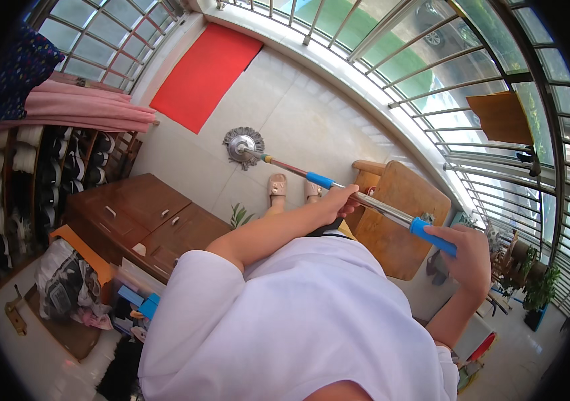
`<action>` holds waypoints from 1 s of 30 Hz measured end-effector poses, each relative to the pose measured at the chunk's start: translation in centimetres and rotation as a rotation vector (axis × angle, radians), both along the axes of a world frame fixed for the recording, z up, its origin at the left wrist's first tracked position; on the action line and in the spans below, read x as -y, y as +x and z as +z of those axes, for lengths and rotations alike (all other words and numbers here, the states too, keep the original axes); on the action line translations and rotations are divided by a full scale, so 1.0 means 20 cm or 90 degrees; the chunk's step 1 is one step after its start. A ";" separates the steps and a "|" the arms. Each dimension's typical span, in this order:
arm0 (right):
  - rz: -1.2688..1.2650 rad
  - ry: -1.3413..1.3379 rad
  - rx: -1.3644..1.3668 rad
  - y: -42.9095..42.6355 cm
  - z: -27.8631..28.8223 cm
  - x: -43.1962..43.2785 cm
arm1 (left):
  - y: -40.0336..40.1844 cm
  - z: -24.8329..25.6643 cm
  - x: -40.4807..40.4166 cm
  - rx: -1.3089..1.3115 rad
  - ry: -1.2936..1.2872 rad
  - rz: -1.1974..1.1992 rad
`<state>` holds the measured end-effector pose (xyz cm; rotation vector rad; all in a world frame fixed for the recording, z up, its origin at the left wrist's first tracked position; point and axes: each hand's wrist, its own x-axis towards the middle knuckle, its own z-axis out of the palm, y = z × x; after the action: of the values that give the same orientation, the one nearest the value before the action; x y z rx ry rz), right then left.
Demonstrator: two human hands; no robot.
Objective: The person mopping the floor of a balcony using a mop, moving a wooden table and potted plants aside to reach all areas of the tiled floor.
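Observation:
A spin mop (385,206) with a metal pole and blue grips runs diagonally across the space before me. Its round head (242,146), a silver disc fringed with grey strands, rests on the light floor tiles (285,120). My left hand (339,204) is wrapped around the pole just behind the middle blue grip. At the pole's upper end, my right hand (465,258) grips the blue end sleeve, the thumb laid along it. My feet in pink slippers (278,185) stand close behind the mop head.
A red mat (209,75) lies beyond the mop head. Brown cabinets (139,215) and a shoe rack (64,160) flank my left. On the right are a wooden stool (405,210), a barred window (415,75) and potted plants (540,285). Bagged items (64,280) sit at lower left.

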<state>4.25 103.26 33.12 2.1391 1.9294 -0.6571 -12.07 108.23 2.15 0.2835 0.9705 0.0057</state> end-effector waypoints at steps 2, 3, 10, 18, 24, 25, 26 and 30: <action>0.018 0.005 -0.003 -0.02 -0.06 -0.03 | -0.05 -0.04 -0.03 -0.011 0.011 0.052; 0.014 0.007 -0.018 -0.03 -0.09 -0.04 | -0.07 -0.06 -0.05 -0.019 0.016 0.080; 0.017 0.016 -0.090 -0.26 -0.38 -0.04 | -0.35 -0.21 -0.18 -0.151 -0.021 0.100; -0.030 0.025 0.002 -0.27 -0.29 0.11 | -0.26 -0.25 -0.21 -0.051 -0.067 -0.085; -0.103 -0.005 0.052 -0.31 -0.14 0.23 | -0.05 -0.22 -0.19 0.047 0.031 -0.134; -0.111 -0.010 0.054 -0.33 -0.13 0.24 | -0.03 -0.19 -0.23 0.036 0.026 -0.169; -0.116 -0.007 0.049 -0.35 -0.14 0.24 | -0.01 -0.17 -0.26 0.024 0.021 -0.205; -0.152 0.020 0.002 -0.46 -0.18 0.24 | 0.03 -0.19 -0.37 -0.004 0.049 -0.252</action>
<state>-4.90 98.38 29.48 2.4125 1.7077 -0.6662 -11.49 115.60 -1.64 0.5428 0.9087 -0.3201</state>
